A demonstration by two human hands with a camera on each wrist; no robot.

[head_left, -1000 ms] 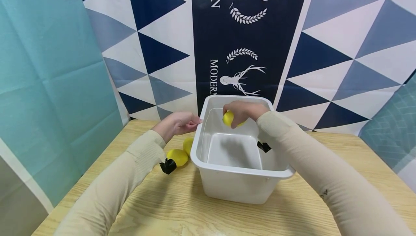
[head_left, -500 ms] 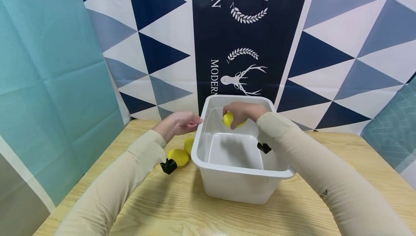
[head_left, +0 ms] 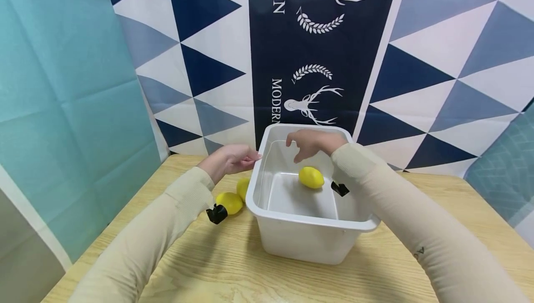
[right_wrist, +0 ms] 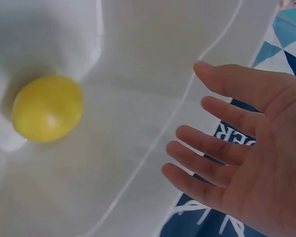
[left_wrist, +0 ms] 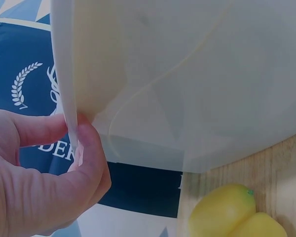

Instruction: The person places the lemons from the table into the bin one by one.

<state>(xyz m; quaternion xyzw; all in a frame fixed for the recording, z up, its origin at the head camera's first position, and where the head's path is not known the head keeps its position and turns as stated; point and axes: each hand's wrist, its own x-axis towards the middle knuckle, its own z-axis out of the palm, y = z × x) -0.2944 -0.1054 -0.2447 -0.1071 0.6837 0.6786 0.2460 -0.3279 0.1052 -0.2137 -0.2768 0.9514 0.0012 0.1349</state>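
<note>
My left hand [head_left: 235, 158] pinches the left rim of a white plastic tub [head_left: 313, 222] between thumb and fingers; the left wrist view shows the thumb [left_wrist: 42, 129] on one side of the rim. Over the inside of the tub, my right hand [head_left: 306, 144] is spread with nothing in it. Below that hand is a yellow lemon [head_left: 311, 178] inside the tub, apart from the fingers. The right wrist view shows the same lemon [right_wrist: 47, 108] well away from the straightened fingers [right_wrist: 207, 143].
Two more lemons lie on the wooden table [head_left: 208, 266] left of the tub, a near lemon [head_left: 229, 202] and a farther lemon [head_left: 243, 187] partly behind the rim. A patterned cloth [head_left: 217, 62] hangs close behind the tub.
My right hand has let go of the lemon, which has dropped from its fingers down into the tub. The left hand has stayed on the rim.
</note>
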